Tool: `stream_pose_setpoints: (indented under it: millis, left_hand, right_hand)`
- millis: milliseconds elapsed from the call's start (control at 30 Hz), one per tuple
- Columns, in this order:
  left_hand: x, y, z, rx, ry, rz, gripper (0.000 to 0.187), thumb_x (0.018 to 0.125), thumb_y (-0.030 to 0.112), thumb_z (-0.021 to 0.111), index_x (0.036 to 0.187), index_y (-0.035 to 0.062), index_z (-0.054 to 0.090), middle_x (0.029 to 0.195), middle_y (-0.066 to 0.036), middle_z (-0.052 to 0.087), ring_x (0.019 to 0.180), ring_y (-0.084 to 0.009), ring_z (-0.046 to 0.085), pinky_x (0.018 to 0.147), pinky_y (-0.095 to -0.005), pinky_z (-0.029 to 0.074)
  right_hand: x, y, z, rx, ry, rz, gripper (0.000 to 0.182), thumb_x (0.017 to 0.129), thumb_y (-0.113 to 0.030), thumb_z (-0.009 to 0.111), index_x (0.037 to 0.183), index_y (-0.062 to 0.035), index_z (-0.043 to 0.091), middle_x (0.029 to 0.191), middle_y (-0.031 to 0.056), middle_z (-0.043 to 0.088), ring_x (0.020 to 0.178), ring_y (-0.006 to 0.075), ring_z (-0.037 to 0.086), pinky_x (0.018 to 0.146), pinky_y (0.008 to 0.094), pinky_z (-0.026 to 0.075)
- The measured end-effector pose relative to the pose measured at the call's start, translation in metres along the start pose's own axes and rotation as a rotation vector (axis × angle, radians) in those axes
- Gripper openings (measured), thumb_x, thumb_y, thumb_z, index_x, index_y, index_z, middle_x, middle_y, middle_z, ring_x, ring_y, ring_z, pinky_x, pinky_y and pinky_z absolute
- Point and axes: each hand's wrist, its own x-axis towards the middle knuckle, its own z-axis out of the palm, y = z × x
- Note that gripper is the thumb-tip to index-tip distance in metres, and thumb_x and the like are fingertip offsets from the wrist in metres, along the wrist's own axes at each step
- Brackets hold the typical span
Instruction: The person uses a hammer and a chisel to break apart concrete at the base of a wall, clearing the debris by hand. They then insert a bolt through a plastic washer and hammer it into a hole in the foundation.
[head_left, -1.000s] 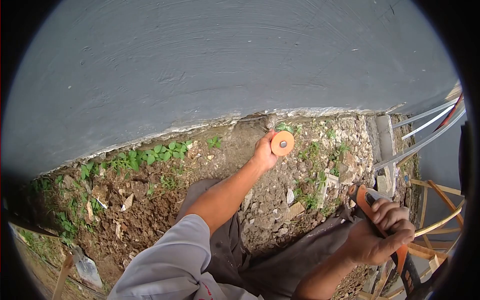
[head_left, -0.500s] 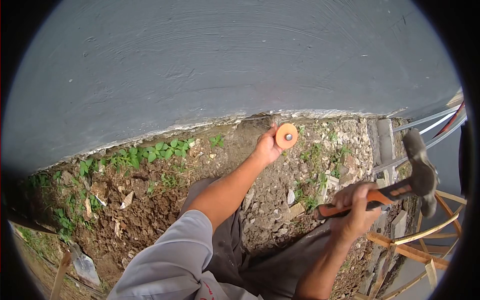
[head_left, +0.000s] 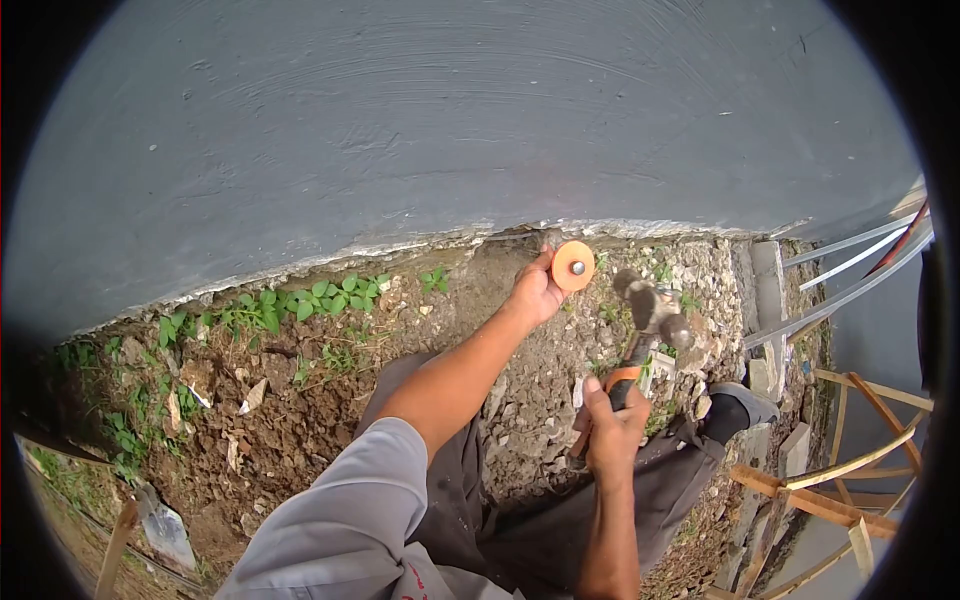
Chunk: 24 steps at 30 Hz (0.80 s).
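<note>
My left hand (head_left: 537, 290) is wrapped round a chisel with a round orange hand guard (head_left: 566, 258), close to the foot of the grey wall (head_left: 480, 120). The chisel's metal striking end faces up toward me; its shaft and tip are hidden under the guard. In my right hand (head_left: 615, 432) is a hammer (head_left: 655, 310) with a black and orange handle. Its head hangs over the rubble to the right of the chisel, apart from it.
Loose soil and stones (head_left: 300, 400) cover the ground, with green plants (head_left: 320, 298) along the wall. A spade (head_left: 167, 530) lies at lower left. Metal strips (head_left: 850, 300) and a wooden frame (head_left: 830, 500) stand at the right. My shoe (head_left: 760, 403) rests on the rubble.
My right hand has swung the hammer left, from the far right toward the chisel, uncovering my shoe. My left hand and the chisel have barely moved.
</note>
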Motion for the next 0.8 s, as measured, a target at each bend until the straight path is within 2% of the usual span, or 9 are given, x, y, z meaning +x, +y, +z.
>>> stream_pose_setpoints:
  millis: [167,267,300,333,400,433,600,767,800]
  left_hand:
    - [-0.004,0.004,0.007,-0.025,0.040,-0.006,0.036,0.100,0.034,0.041,0.116,0.0030,0.053,0.114,-0.009,0.061,0.103,-0.0220,0.061,0.093,-0.0405,0.053]
    - [-0.004,0.005,0.009,-0.059,0.061,0.031,0.034,0.101,0.032,0.042,0.113,0.0026,0.054,0.111,-0.009,0.062,0.101,-0.0223,0.062,0.092,-0.0406,0.053]
    - [-0.005,0.003,0.004,-0.066,0.067,0.029,0.034,0.101,0.032,0.042,0.113,0.0026,0.054,0.111,-0.009,0.062,0.101,-0.0223,0.062,0.092,-0.0406,0.053]
    - [-0.003,0.002,0.002,-0.087,0.075,0.028,0.034,0.101,0.032,0.042,0.113,0.0024,0.054,0.111,-0.009,0.062,0.101,-0.0225,0.062,0.092,-0.0412,0.053]
    - [0.001,0.007,0.005,-0.074,0.000,0.001,0.035,0.101,0.033,0.042,0.112,0.0024,0.055,0.110,-0.010,0.063,0.101,-0.0230,0.062,0.092,-0.0423,0.053]
    - [0.003,0.006,0.005,-0.064,-0.018,-0.006,0.035,0.101,0.033,0.042,0.112,0.0024,0.055,0.110,-0.010,0.063,0.101,-0.0230,0.062,0.092,-0.0423,0.053]
    - [0.005,0.007,-0.001,-0.062,0.045,0.011,0.035,0.100,0.035,0.042,0.113,0.0047,0.055,0.114,-0.009,0.062,0.103,-0.0226,0.062,0.092,-0.0410,0.052]
    - [-0.004,0.005,0.003,-0.017,0.039,0.009,0.036,0.100,0.035,0.044,0.113,0.0048,0.055,0.115,-0.008,0.062,0.103,-0.0227,0.062,0.092,-0.0406,0.052]
    - [-0.004,0.005,0.006,-0.021,0.070,0.014,0.035,0.099,0.035,0.044,0.113,0.0048,0.055,0.114,-0.008,0.062,0.102,-0.0224,0.062,0.092,-0.0406,0.052]
  right_hand:
    - [0.018,-0.123,-0.033,0.194,0.127,-1.025,0.031,0.094,-0.021,0.053,0.071,-0.0058,0.039,0.058,0.0027,0.039,0.048,0.0130,0.040,0.046,0.0283,0.040]
    - [0.034,-0.124,-0.023,0.211,0.368,-1.230,0.035,0.099,-0.015,0.040,0.065,-0.0072,0.034,0.059,0.0019,0.033,0.052,0.0146,0.036,0.055,0.0284,0.039]
    - [0.046,-0.088,-0.014,0.100,0.383,-1.217,0.033,0.098,-0.011,0.041,0.067,-0.0056,0.035,0.059,0.0031,0.038,0.055,0.0151,0.043,0.054,0.0270,0.041]
    - [0.050,-0.035,0.020,0.178,0.428,-0.864,0.028,0.094,-0.007,0.047,0.067,-0.0054,0.038,0.058,0.0012,0.043,0.051,0.0131,0.045,0.047,0.0283,0.040]
    - [0.054,0.064,0.016,-0.215,-0.112,0.217,0.017,0.086,-0.010,0.063,0.076,-0.0064,0.050,0.053,0.0008,0.047,0.039,0.0110,0.041,0.038,0.0287,0.034]
    - [0.045,0.074,0.019,-0.005,-0.091,0.301,0.017,0.084,-0.008,0.064,0.077,-0.0047,0.049,0.053,0.0009,0.047,0.038,0.0118,0.043,0.037,0.0276,0.034]
    - [0.009,-0.018,-0.009,0.061,0.064,-0.007,0.020,0.084,-0.011,0.066,0.077,-0.0040,0.049,0.053,0.0022,0.048,0.039,0.0112,0.046,0.036,0.0259,0.038]
    - [0.021,-0.131,-0.058,0.231,0.080,-0.986,0.024,0.094,-0.014,0.053,0.076,-0.0065,0.040,0.058,0.0033,0.043,0.051,0.0126,0.045,0.050,0.0277,0.043]
    - [0.026,-0.129,-0.053,0.233,0.073,-0.977,0.024,0.094,-0.014,0.053,0.076,-0.0065,0.040,0.058,0.0033,0.043,0.051,0.0126,0.045,0.050,0.0277,0.043]
